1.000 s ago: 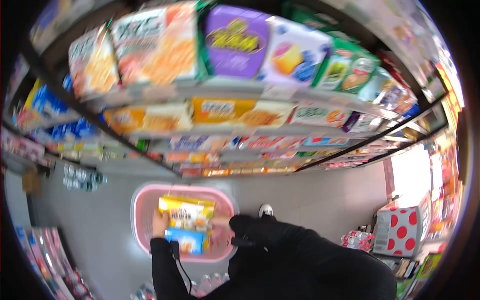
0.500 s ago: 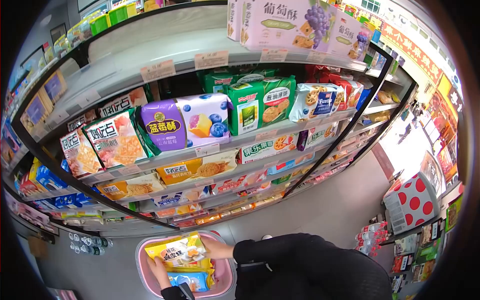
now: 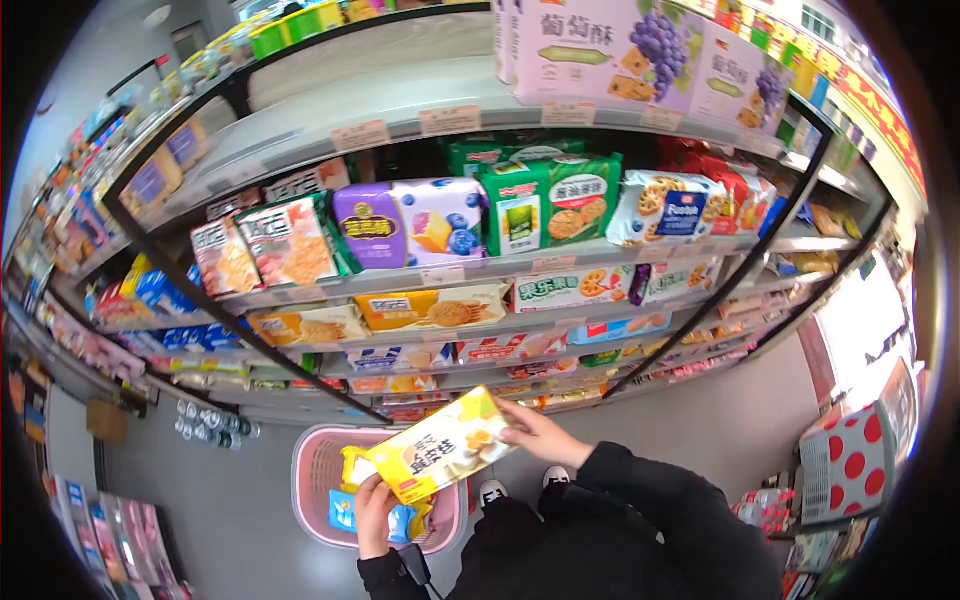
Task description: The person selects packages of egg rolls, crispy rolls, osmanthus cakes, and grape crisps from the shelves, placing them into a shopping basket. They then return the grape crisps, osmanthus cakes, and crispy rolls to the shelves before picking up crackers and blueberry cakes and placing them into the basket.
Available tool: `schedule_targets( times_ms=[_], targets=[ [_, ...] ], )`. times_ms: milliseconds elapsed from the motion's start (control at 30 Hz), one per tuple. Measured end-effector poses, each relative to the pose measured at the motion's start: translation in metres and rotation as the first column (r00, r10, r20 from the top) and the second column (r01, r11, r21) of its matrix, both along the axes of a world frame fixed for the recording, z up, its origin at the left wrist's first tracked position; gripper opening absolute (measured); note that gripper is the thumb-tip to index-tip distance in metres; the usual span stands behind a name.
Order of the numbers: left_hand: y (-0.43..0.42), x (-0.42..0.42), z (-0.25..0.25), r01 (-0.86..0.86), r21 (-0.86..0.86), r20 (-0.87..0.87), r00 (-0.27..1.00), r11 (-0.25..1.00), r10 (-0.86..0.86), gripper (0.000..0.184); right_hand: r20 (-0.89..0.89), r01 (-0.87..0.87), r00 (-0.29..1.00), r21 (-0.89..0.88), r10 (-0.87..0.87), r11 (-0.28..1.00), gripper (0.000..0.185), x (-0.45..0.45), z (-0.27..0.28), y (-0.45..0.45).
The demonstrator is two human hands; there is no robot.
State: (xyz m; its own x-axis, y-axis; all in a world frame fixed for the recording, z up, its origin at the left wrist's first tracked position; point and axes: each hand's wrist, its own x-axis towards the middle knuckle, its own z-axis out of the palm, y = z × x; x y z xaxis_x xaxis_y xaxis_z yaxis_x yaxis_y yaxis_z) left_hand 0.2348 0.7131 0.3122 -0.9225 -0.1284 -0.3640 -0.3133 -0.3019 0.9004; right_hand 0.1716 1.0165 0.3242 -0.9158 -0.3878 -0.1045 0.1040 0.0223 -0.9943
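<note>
A yellow and white snack box [image 3: 441,447] with Chinese writing and pictures of pastries is held at a tilt between my hands. My right hand [image 3: 538,433] grips its upper right end, fingers closed on the edge. At the lower left corner, my left hand [image 3: 374,508] has its fingers closed on the box too. Beneath it, a pink plastic basket [image 3: 306,495] stands on the floor. Inside lie a blue packet [image 3: 342,511] and a yellow packet [image 3: 355,467], both partly covered by the box and my left hand.
Ahead stands a curved shelf unit [image 3: 400,262] stocked with biscuits. Purple grape pastry boxes [image 3: 575,55] are on its top shelf. Bottles [image 3: 215,425] stand on the floor to the left. A red-dotted box [image 3: 845,462] and more bottles [image 3: 766,510] are at the right.
The yellow snack box has been raised out of the basket towards me and to the right, now tilted, with both hands on it. The view has shifted, and my shoes now show.
</note>
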Motion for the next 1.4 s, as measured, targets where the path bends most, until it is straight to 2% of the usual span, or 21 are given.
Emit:
schedule_targets(
  times_ms=[33,133,200,267,367,467,533,667,733,800,867,933,1000,1067,1133,1200,1267,1333,1400],
  targets=[
    [0.004,0.002,0.0,0.059,0.026,0.001,0.998,0.998,-0.059,0.03,-0.003,0.011,1.0,-0.024,-0.011,1.0,0.056,0.004,0.002,0.009],
    [0.018,0.007,0.004,0.051,-0.007,-0.066,0.996,0.999,-0.051,0.033,0.067,0.047,0.997,-0.072,-0.042,0.996,0.057,0.014,0.016,0.033],
    [0.028,0.007,0.015,0.044,0.013,-0.087,0.995,0.999,-0.043,0.036,0.041,0.027,0.999,-0.086,-0.023,0.996,0.057,0.013,0.026,0.047],
    [0.042,0.005,0.027,0.058,-0.021,-0.159,0.985,0.998,-0.06,0.036,-0.005,0.061,0.998,-0.048,-0.062,0.997,0.057,0.016,0.055,0.053],
    [0.055,-0.003,0.037,0.054,-0.029,-0.189,0.98,0.998,-0.058,0.035,-0.002,0.119,0.993,-0.1,-0.119,0.988,0.054,0.014,0.071,0.061],
    [0.063,-0.018,0.047,0.064,-0.046,-0.216,0.974,0.997,-0.073,0.036,-0.047,0.172,0.984,0.0,-0.172,0.985,0.052,0.011,0.083,0.071],
    [0.065,-0.031,0.056,0.148,-0.104,-0.285,0.943,0.983,-0.172,0.037,-0.065,0.224,0.973,0.021,-0.222,0.974,0.048,0.008,0.098,0.074],
    [0.068,-0.058,0.11,0.214,-0.133,-0.287,0.926,0.968,-0.244,0.038,-0.259,0.282,0.942,0.261,-0.215,0.923,0.046,0.002,0.137,0.086],
    [0.064,-0.077,0.13,0.218,-0.14,-0.387,0.886,0.966,-0.256,0.037,-0.361,0.297,0.911,0.239,-0.199,0.925,0.048,-0.008,0.167,0.085],
    [0.061,-0.094,0.172,0.174,-0.245,-0.538,0.794,0.954,-0.283,0.037,-0.408,0.26,0.895,0.155,-0.178,0.953,0.051,-0.025,0.196,0.085],
    [0.054,-0.113,0.216,0.164,-0.302,-0.603,0.731,0.939,-0.321,0.036,-0.456,0.232,0.874,0.088,-0.168,0.969,0.052,-0.04,0.229,0.083],
    [0.052,-0.134,0.255,0.028,-0.374,-0.736,0.599,0.927,-0.315,0.036,-0.561,0.227,0.809,0.02,-0.177,0.974,0.05,-0.058,0.261,0.074],
    [0.042,-0.16,0.28,-0.031,-0.37,-0.792,0.534,0.928,-0.298,0.037,-0.65,0.215,0.74,-0.012,-0.171,0.977,0.048,-0.078,0.286,0.069],
    [0.041,-0.175,0.309,-0.034,-0.322,-0.858,0.433,0.946,-0.277,0.039,-0.732,0.209,0.658,-0.048,-0.177,0.977,0.046,-0.093,0.31,0.059],
    [0.033,-0.189,0.334,-0.123,-0.371,-0.878,0.369,0.921,-0.304,0.04,-0.778,0.165,0.614,-0.034,-0.13,0.986,0.044,-0.107,0.331,0.051],
    [0.025,-0.207,0.35,-0.12,-0.353,-0.9,0.315,0.928,-0.301,0.04,-0.794,0.144,0.598,-0.031,-0.112,0.989,0.043,-0.119,0.348,0.043],
    [0.022,-0.221,0.362,-0.135,-0.33,-0.911,0.305,0.934,-0.278,0.038,-0.837,0.166,0.538,-0.009,-0.098,0.986,0.041,-0.141,0.357,0.038],
    [0.02,-0.236,0.368,-0.234,-0.339,-0.919,0.288,0.911,-0.268,0.036,-0.931,0.251,0.354,0.001,-0.091,0.968,0.04,-0.162,0.361,0.034],
    [0.02,-0.254,0.367,-0.283,-0.34,-0.919,0.302,0.897,-0.253,0.036,-0.95,0.355,0.288,-0.008,-0.118,0.935,0.039,-0.18,0.361,0.031]
  ],
)
